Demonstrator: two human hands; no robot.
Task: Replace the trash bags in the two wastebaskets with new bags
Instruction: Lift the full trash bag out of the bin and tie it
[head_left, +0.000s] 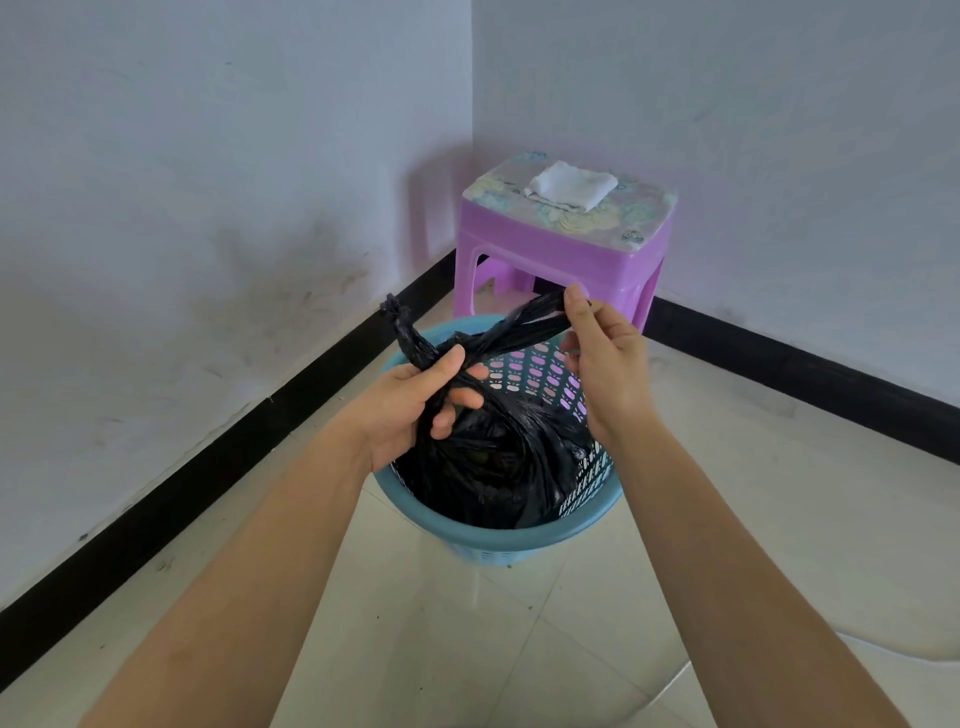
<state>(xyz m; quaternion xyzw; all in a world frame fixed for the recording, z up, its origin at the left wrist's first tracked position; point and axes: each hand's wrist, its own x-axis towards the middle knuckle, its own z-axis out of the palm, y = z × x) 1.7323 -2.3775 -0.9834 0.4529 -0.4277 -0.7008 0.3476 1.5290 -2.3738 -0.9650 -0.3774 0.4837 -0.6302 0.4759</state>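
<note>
- Here we are standing over the blue wastebasket (498, 540) at the centre of the frame, with the black trash bag (488, 462) sitting inside it, its bulk filling the near half of the basket.
- Our left hand (410, 405) is closed around one gathered ear of the bag; that twisted strand rises out of our fist toward the upper left and ends in a small knotted tip.
- Our right hand (608, 369) pinches the other strand between thumb and fingers (574, 306); that strand runs taut from the bag's neck up and to the right.
- The relation that matters: the two strands cross at the bag's neck, just beside our left fingers, and their long axes spread apart like a V above the basket. The neck is nearer our left hand, while the right hand holds its strand out at the far end.
- We judge the step in hand to be tying the old bag shut before lifting it out; the next move likely calls for bringing the right strand across and under the left.
- Behind the basket, in the upper middle, a purple stool (566, 249) carries a folded white item (571, 184) on its top surface; whether it is a new bag we cannot tell.
- Only one wastebasket shows here.
</note>
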